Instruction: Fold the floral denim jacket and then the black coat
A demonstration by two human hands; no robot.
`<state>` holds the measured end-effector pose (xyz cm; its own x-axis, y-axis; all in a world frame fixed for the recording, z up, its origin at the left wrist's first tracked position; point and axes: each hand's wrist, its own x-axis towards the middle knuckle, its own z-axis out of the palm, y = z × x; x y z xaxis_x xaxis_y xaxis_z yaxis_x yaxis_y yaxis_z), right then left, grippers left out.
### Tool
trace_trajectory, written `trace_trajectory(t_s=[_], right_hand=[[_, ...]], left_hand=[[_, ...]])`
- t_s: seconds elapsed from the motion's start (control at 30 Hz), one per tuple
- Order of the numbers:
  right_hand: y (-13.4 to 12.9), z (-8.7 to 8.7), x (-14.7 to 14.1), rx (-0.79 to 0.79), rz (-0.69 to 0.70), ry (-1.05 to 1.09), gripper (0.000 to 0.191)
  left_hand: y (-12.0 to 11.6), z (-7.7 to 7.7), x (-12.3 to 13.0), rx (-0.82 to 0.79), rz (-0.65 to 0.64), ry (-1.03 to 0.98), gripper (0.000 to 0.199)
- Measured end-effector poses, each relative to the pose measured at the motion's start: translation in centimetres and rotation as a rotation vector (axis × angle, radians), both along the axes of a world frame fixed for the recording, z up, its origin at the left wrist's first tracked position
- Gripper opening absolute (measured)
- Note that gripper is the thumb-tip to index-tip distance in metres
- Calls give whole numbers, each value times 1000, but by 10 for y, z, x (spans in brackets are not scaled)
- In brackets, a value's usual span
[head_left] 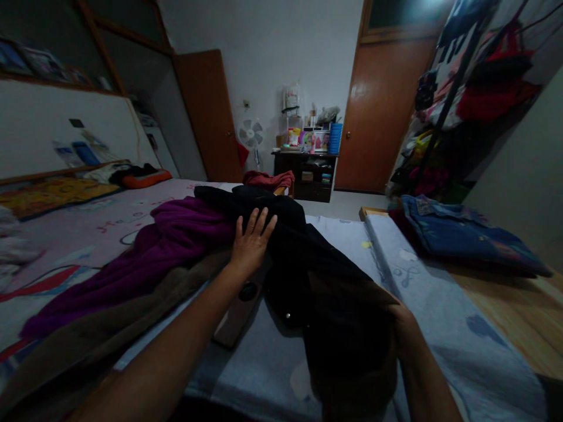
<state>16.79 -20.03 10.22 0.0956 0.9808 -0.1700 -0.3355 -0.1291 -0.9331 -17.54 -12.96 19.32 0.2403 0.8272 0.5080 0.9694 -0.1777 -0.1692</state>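
A black garment (290,258) with a snap button on it lies across the bed in front of me. My left hand (253,240) is spread flat on its upper left part, fingers apart. On the other side, my right hand (402,322) grips the garment's right edge, where the cloth is lifted and looks brownish; the fingers are partly hidden by it. Under my left wrist lies a flat phone-like object (233,322) with a dark round spot. Purple cloth (176,234) and an olive-brown cloth (145,310) are heaped left of the black garment.
A folded blue denim garment (466,234) rests on a wooden surface (497,293) at right. An orange item (145,177) lies at the bed's far left. Beyond the bed stand a dark cabinet (303,190), a fan (251,133) and hanging clothes and bags (492,99).
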Motion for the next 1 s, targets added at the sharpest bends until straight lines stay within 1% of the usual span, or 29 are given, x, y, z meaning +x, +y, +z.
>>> trace_trajectory(t_s=[0.1, 0.17, 0.27, 0.33, 0.4, 0.47, 0.57, 0.63, 0.7, 0.77, 0.83, 0.87, 0.93, 0.97, 1.0], right_hand=[[-5, -2, 14, -61, 8, 9, 32], [-8, -4, 25, -90, 8, -28, 24], [-14, -7, 40, -109, 6, -56, 19], [-18, -6, 44, -137, -35, -6, 20], [-21, -1, 45, -164, -127, 77, 22], [-23, 4, 45, -153, -227, 123, 24], [-23, 9, 50, -66, -340, 57, 22], [-21, 10, 56, 1, -420, 27, 20], [-17, 14, 61, 47, -450, 100, 22], [-12, 22, 59, 98, -386, 221, 30], [-3, 30, 49, 193, -282, 256, 44], [3, 34, 42, 233, -222, 230, 52], [19, 37, 28, 295, -88, 112, 67], [28, 36, 22, 311, -9, 12, 75], [38, 34, 18, 329, 31, -115, 83]], left_hand=[[19, 3, 6, -13, -72, 30, 74], [31, 1, 12, -27, -122, 47, 62], [46, -8, 22, -101, -192, 66, 39], [50, -17, 31, -200, -226, 60, 32], [48, -27, 41, -298, -246, 41, 28], [41, -39, 52, -370, -260, 16, 25], [25, -55, 66, -475, -256, -50, 22], [15, -62, 72, -560, -241, -112, 21], [7, -66, 75, -631, -246, -200, 23], [3, -67, 74, -661, -270, -354, 26], [4, -67, 70, -668, -304, -601, 28], [5, -68, 67, -668, -315, -758, 29], [10, -69, 62, -651, -312, -1118, 28], [14, -70, 59, -630, -289, -1307, 28], [18, -71, 56, -603, -249, -1493, 27]])
